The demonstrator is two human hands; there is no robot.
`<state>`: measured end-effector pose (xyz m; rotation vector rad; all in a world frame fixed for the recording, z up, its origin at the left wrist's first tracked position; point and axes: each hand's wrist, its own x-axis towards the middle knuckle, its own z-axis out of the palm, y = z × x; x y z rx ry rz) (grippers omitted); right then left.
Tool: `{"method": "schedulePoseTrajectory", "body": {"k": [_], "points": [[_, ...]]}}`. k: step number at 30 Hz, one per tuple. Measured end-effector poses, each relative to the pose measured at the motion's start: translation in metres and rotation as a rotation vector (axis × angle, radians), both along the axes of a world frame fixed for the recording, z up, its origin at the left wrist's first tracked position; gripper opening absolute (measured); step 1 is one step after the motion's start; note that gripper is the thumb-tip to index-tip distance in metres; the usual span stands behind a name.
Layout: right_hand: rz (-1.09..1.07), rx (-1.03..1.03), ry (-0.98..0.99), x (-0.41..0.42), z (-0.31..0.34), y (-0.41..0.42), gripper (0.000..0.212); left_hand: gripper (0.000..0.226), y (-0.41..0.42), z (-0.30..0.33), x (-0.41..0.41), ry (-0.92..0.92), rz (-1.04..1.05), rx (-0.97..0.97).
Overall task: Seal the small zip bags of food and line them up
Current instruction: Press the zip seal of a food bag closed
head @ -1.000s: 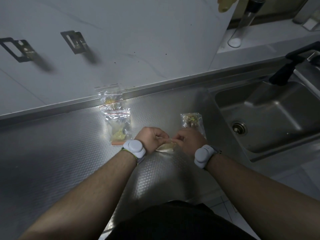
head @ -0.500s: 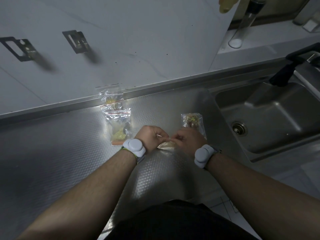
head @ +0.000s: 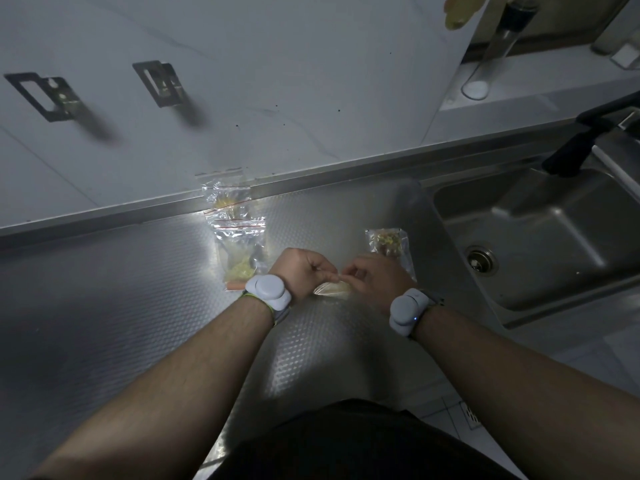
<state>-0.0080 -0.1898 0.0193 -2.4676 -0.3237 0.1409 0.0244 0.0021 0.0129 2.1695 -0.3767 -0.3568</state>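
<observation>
A small clear zip bag point(head: 331, 289) with pale food hangs between my hands just above the steel counter. My left hand point(head: 304, 273) and my right hand point(head: 375, 277) each pinch its top edge with curled fingers, close together. To the left, two clear bags with red zip strips lie in a line toward the wall: the near bag point(head: 240, 247) with yellowish food and the far bag point(head: 227, 200) against the back ledge. Another bag point(head: 388, 242) with brownish food lies just beyond my right hand, partly hidden by it.
The patterned steel counter point(head: 104, 306) stretches left. A steel sink point(head: 554, 244) with a drain sits to the right, a black faucet handle point(head: 571, 150) above it. Two metal brackets point(head: 159, 83) are fixed on the white wall. A tall glass tube point(head: 491, 50) stands on the back ledge.
My hands stay at the same spot; the fingers have shifted slightly along the bag's top edge. The other bags have not moved.
</observation>
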Motion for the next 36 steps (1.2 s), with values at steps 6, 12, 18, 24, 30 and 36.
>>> {"method": "schedulePoseTrajectory", "body": {"k": [6,12,18,24,30,36], "points": [[0.002,0.007,-0.018,-0.003,0.001,0.002,0.006,0.01,-0.001,0.0,-0.002,-0.039,-0.045,0.008],[-0.026,0.029,0.011,-0.002,0.0,0.003,0.006,0.008,0.0,0.003,-0.002,0.002,-0.013,-0.036],[-0.018,0.053,-0.018,-0.005,-0.001,0.006,0.003,0.005,0.001,0.004,-0.004,0.009,-0.006,0.001],[-0.03,0.024,0.002,-0.002,0.001,-0.003,0.005,0.006,0.006,0.004,-0.006,-0.01,0.049,-0.016],[-0.035,0.01,0.024,-0.005,0.0,-0.008,0.003,0.006,0.014,0.0,-0.002,0.05,0.119,-0.047],[-0.061,0.007,-0.002,-0.008,0.001,-0.011,0.002,0.016,0.02,0.005,-0.001,0.118,0.156,-0.098]]}}
